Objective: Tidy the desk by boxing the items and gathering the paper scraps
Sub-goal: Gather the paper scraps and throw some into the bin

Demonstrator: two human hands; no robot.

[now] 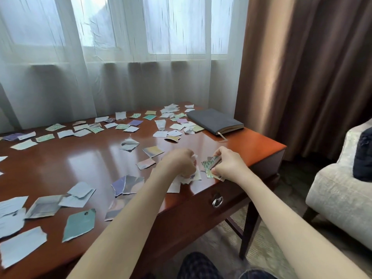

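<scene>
Torn paper scraps (128, 144) in white, green, purple and yellow lie scattered over the glossy wooden desk (84, 160). Near the desk's right front edge, my left hand (179, 162) grips a bunch of white scraps (184, 180) against the desktop. Just to its right, my right hand (228, 163) pinches a few green patterned scraps (209, 165) between thumb and fingers. The two hands sit close together, a small gap between them. A large teal scrap (79, 224) and several pale ones lie at the front left.
A grey closed notebook (215, 120) with a ribbon lies at the desk's far right corner. A drawer with a ring pull (217, 201) is under the front edge. A pale armchair (340, 188) stands to the right, curtains behind the desk.
</scene>
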